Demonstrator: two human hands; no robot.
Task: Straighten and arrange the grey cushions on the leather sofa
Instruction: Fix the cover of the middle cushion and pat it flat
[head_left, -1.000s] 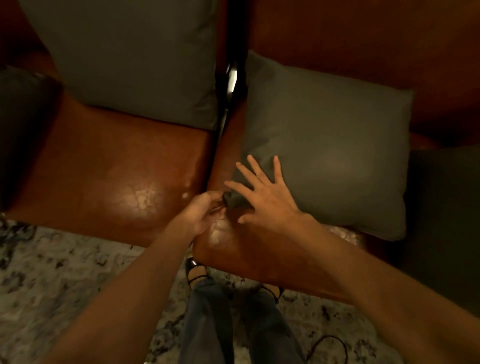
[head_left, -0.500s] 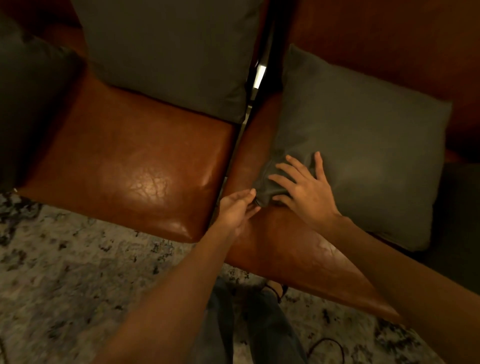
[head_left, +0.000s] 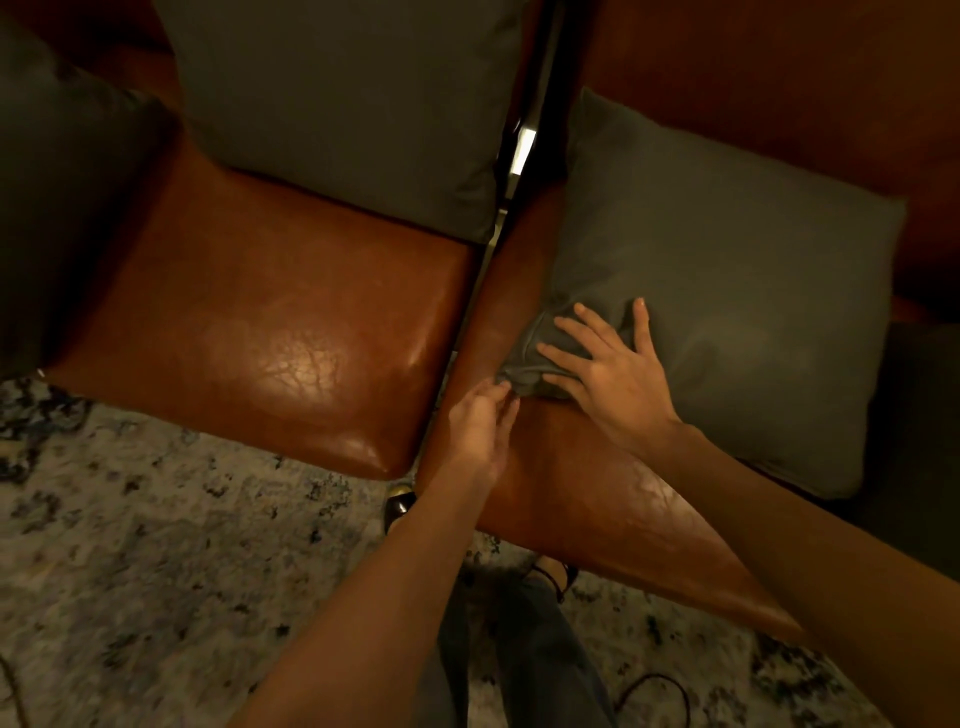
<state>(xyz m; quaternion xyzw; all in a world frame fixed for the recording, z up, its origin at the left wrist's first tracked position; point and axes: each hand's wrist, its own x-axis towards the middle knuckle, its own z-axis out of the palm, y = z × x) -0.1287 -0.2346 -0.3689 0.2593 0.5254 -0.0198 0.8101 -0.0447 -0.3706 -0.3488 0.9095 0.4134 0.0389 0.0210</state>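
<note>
A grey cushion (head_left: 727, 291) lies tilted on the right seat of the brown leather sofa (head_left: 270, 332). My right hand (head_left: 608, 369) rests flat on its near left corner, fingers spread, and the fabric bunches under it. My left hand (head_left: 480, 421) pinches the very tip of that corner with its fingertips. A second grey cushion (head_left: 343, 104) leans against the backrest above the left seat. A darker cushion (head_left: 57, 197) sits at the far left, and another dark one (head_left: 919, 431) at the far right edge, both partly cut off.
A dark gap (head_left: 514, 182) with a shiny strip runs between the two seat pads. A mottled grey rug (head_left: 145, 545) covers the floor in front. My legs and sandalled feet (head_left: 524, 623) stand close to the sofa's front edge. A thin cable (head_left: 654, 691) lies on the rug.
The view has shifted left, so everything sits further right in frame. My right hand slid up onto the cushion's corner and bunched it; my left hand now pinches the corner tip.
</note>
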